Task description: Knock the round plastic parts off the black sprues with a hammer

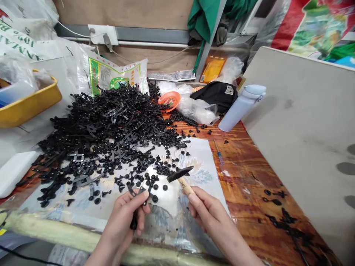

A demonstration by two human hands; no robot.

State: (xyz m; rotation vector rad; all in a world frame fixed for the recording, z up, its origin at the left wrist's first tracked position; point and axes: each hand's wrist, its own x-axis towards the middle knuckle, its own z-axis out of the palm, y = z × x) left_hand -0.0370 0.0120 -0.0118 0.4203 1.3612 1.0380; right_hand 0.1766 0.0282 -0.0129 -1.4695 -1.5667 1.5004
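Observation:
My left hand [130, 210] pinches a black plastic part [142, 193] between thumb and fingers, above the near edge of the patterned sheet [202, 162]. Part of that piece hangs below the fingers. In my right hand [203, 205] is a small hammer [180, 174], gripped by its pale wooden handle with the dark head pointing up and away. The hammer is to the right of the black part, not touching it. Just beyond both hands lie loose round black pieces [155, 186], scattered in front of a large heap of black parts [111, 122].
A light blue bottle [235, 111] stands at the back right beside a black bag [217, 94]. An orange dish [169, 101] sits behind the heap. A screwdriver [219, 153] lies right of the sheet. A yellow bin [30, 103] is at left; a grey panel [302, 129] borders the right.

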